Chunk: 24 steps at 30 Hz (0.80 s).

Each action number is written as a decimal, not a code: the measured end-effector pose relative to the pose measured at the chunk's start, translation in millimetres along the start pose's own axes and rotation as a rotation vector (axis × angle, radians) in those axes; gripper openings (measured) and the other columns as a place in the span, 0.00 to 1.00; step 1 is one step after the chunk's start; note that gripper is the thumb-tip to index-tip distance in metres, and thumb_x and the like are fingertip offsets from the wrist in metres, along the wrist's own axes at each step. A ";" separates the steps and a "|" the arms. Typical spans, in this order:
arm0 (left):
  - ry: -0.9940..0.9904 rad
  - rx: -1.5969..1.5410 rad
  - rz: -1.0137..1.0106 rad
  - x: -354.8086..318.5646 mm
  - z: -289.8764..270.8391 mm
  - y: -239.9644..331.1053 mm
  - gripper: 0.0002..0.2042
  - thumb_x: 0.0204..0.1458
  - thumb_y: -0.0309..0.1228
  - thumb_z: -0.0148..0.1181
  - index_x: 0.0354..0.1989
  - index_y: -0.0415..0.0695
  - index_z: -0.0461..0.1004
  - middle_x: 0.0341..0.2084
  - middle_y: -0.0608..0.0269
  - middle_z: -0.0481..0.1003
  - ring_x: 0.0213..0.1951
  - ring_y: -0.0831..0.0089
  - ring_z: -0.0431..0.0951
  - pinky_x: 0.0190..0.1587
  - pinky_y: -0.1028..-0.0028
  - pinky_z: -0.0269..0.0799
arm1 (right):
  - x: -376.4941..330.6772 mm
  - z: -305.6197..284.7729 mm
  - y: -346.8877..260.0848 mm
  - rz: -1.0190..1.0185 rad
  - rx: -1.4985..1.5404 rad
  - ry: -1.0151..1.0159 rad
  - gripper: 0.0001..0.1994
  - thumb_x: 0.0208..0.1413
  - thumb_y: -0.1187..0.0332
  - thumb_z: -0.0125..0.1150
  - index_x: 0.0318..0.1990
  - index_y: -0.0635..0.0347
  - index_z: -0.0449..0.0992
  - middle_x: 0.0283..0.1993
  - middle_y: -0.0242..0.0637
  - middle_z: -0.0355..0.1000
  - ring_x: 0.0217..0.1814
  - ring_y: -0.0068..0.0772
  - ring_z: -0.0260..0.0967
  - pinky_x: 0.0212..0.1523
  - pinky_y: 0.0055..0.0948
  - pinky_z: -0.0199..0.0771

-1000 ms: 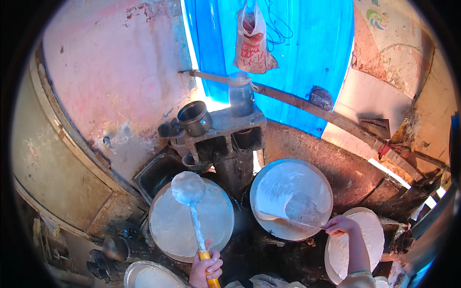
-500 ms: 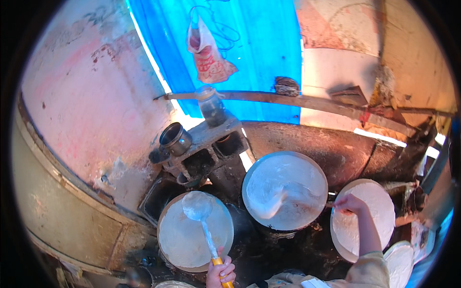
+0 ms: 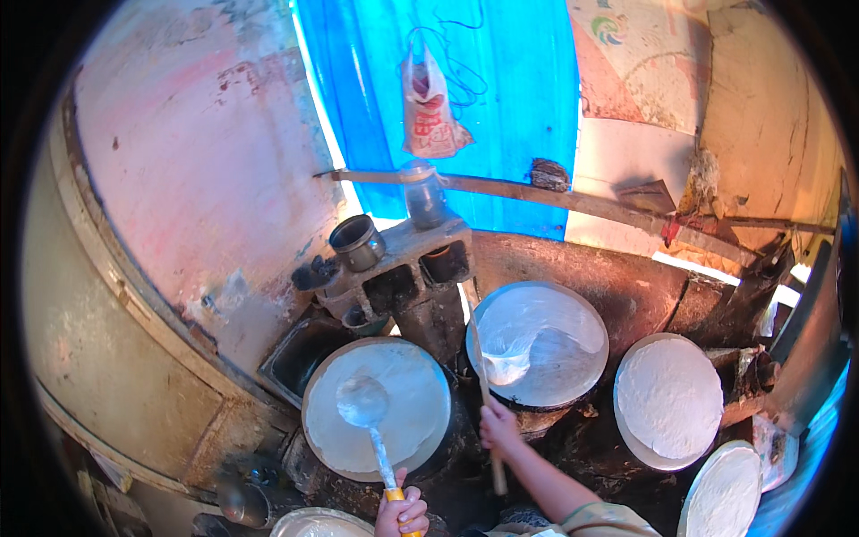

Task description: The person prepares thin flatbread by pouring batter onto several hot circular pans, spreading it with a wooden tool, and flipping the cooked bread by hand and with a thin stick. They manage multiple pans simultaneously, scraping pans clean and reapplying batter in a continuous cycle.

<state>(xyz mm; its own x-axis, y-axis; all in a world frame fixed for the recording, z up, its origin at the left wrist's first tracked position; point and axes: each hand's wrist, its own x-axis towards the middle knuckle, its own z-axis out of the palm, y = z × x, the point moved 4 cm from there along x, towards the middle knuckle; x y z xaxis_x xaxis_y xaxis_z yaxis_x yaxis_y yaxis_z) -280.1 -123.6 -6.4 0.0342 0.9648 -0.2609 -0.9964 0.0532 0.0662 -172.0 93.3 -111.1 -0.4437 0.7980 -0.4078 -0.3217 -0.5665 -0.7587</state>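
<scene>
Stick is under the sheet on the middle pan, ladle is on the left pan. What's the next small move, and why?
Probably raise the stick in the right hand a little further. The sheet is folded up at the near-left edge of the middle pan, the rest lying flat. The left hand can rest the ladle on the left pan.

I am holding a ladle (image 3: 362,400) flat on the left round griddle (image 3: 377,408) with my left hand (image 3: 402,513). My right hand (image 3: 497,427) is gripping a thin stick (image 3: 482,387) beside the middle griddle (image 3: 538,344).
</scene>
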 end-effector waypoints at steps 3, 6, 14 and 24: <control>0.066 0.062 0.131 -16.7 -17.8 9.9 0.27 0.46 0.17 0.42 0.56 0.55 0.62 0.24 0.64 0.60 0.15 0.84 0.58 0.13 0.88 0.56 | 9.6 4.9 57.3 -0.074 -0.148 0.292 0.08 0.59 0.65 0.45 0.45 0.44 0.65 0.14 0.24 0.48 0.09 0.17 0.46 0.09 0.21 0.51; 0.073 0.038 0.173 -40.7 -30.7 15.5 0.27 0.46 0.17 0.42 0.56 0.56 0.61 0.24 0.64 0.60 0.15 0.84 0.57 0.13 0.88 0.55 | -20.3 -19.8 76.2 -0.054 -0.211 0.416 0.03 0.59 0.64 0.44 0.37 0.47 0.64 0.14 0.23 0.48 0.09 0.18 0.46 0.08 0.21 0.51; 0.122 0.070 0.212 -69.9 -15.6 22.4 0.25 0.52 0.21 0.45 0.59 0.55 0.57 0.26 0.70 0.58 0.19 0.86 0.57 0.15 0.90 0.54 | -65.9 -45.1 62.7 -0.280 -0.159 0.581 0.04 0.58 0.66 0.43 0.32 0.51 0.63 0.13 0.24 0.50 0.07 0.19 0.48 0.07 0.22 0.52; 0.015 0.072 0.128 -63.3 -19.1 24.6 0.22 0.53 0.20 0.44 0.56 0.55 0.60 0.25 0.70 0.58 0.20 0.86 0.57 0.16 0.89 0.54 | -99.0 -107.6 22.8 -0.054 -0.386 0.479 0.06 0.57 0.64 0.44 0.30 0.50 0.65 0.11 0.24 0.49 0.07 0.19 0.48 0.06 0.22 0.54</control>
<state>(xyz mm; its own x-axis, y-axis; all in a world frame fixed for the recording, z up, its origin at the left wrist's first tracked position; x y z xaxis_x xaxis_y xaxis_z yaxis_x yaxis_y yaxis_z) -308.3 -188.3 -6.7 -0.0942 0.9608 -0.2607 -0.9844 -0.0508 0.1683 -45.5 23.5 -142.7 0.0189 0.8776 -0.4791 0.0321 -0.4794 -0.8770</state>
